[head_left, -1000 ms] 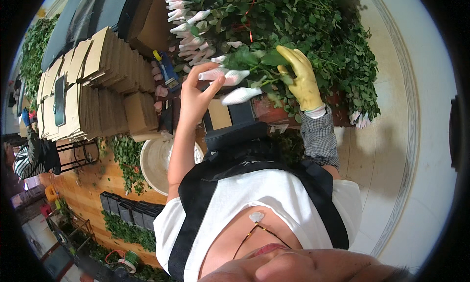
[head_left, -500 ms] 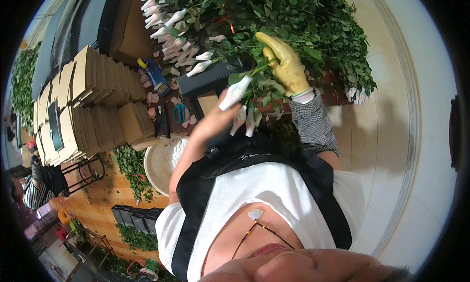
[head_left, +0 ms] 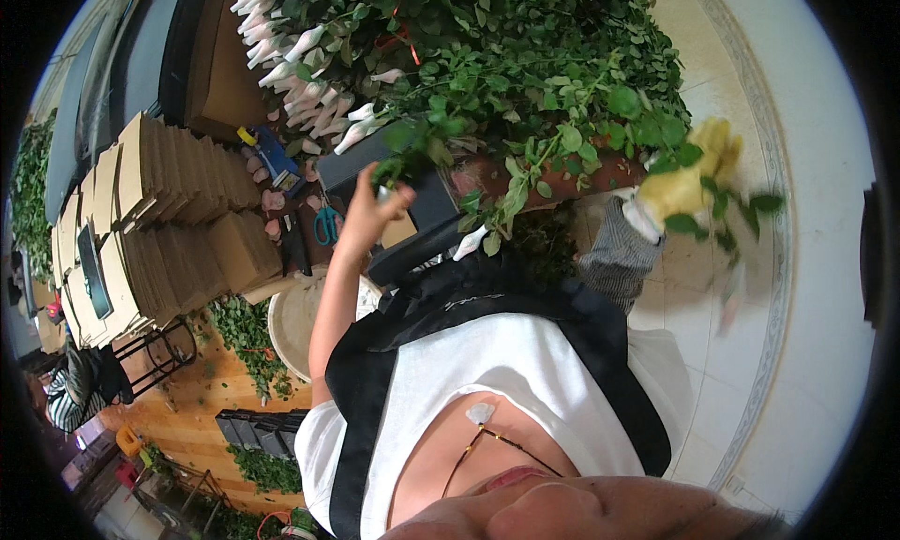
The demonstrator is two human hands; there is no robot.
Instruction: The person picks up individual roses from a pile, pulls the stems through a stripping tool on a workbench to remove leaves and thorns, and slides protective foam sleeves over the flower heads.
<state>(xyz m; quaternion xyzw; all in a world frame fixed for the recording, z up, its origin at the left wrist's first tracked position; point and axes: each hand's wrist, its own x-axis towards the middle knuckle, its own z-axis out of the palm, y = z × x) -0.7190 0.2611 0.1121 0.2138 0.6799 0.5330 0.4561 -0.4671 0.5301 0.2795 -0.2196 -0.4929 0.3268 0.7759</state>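
Both hands are busy in the greenery right now. Going left to right: stacks of flat brown cardboard boxes (head_left: 169, 231) are sitting far left, then a pair of teal-handled scissors (head_left: 326, 225) lying on the cluttered desk (head_left: 281, 249) next to a dark rectangular box (head_left: 427, 207).

The bare left hand (head_left: 375, 207) is reaching up over that dark box with its fingers curled into the edge of the big heap of green leafy stems (head_left: 506, 62). It looks like it's pinching a leafy sprig, though the leaves are covering the fingertips, so I can't say for sure how tight it's closed. White paper-wrapped flower buds (head_left: 291, 48) are poking out along the left side of the heap.

Over on the right, the right hand in a yellow rubber glove (head_left: 689, 174) is clenching around a leafy green stem (head_left: 722, 212), holding it out away from the pile, over the pale tiled floor (head_left: 816, 259). It's blurry, so it's probably moving.

My take: for pulling stems out cleanly, gripping low on the stalk with the gloved hand and steadying the bunch with the bare one seems the way to go, so the neighbouring buds aren't getting dragged or crushed.
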